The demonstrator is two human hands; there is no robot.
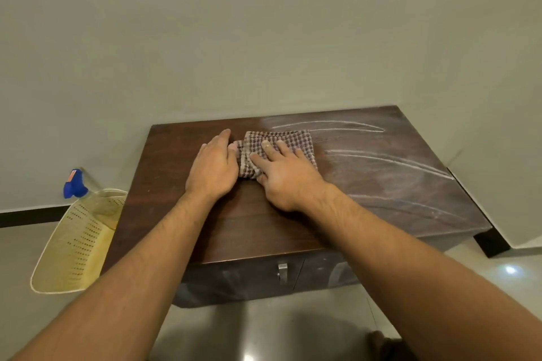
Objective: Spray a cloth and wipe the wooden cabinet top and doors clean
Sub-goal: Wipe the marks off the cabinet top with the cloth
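Observation:
A dark wooden cabinet top (381, 184) lies below me, its right half dusty with pale curved wipe streaks. A folded checked cloth (289, 139) rests near the back middle of the top. My right hand (286, 177) presses flat on the cloth, fingers spread over it. My left hand (212, 168) lies flat on the wood just left of the cloth, its fingers touching the cloth's left edge. The cabinet doors (252, 281) show at the front, with a small metal handle (282, 272). A spray bottle with a blue head (74, 184) stands in a basket at the left.
A cream perforated plastic basket (73, 246) sits on the floor against the cabinet's left side. Plain walls close the back and the right. The glossy tiled floor (264, 331) runs in front of the cabinet.

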